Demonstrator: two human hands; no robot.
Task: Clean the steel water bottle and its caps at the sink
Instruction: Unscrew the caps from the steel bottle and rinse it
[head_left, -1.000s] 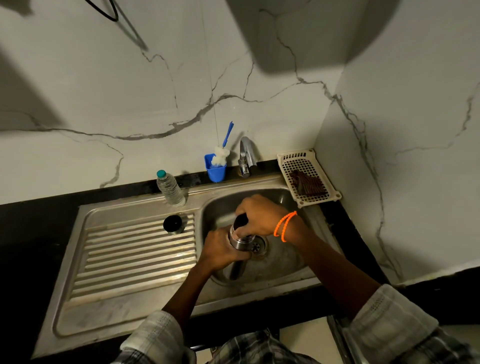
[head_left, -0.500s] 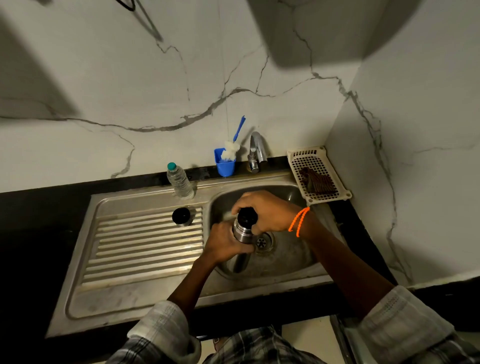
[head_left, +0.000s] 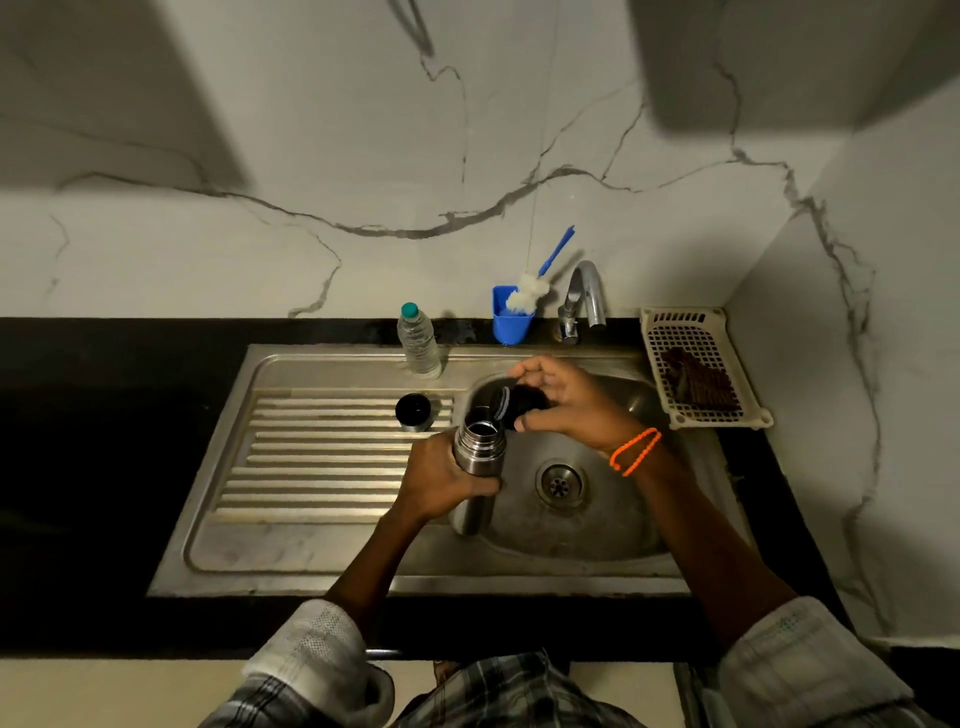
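Note:
My left hand (head_left: 441, 480) grips the steel water bottle (head_left: 477, 457) around its middle, upright at the left rim of the sink basin (head_left: 613, 519). The bottle's threaded mouth is uncovered. Just right of that mouth, my right hand (head_left: 571, 402) holds the black inner cap (head_left: 522, 408), lifted off and tilted. A second cap, black on top with a steel band (head_left: 413, 412), stands on the ribbed drainboard (head_left: 322, 457).
At the back edge stand a clear plastic bottle with a green lid (head_left: 418, 340), a blue cup holding a bottle brush (head_left: 514, 312) and the tap (head_left: 584, 299). A white perforated basket with a brown scrubber (head_left: 698, 371) sits right of the sink. Black counter (head_left: 104, 441) lies left.
My right hand has unscrewed the black inner cap and lifted it away to the right, leaving the bottle's mouth uncovered. My left hand keeps its grip on the bottle.

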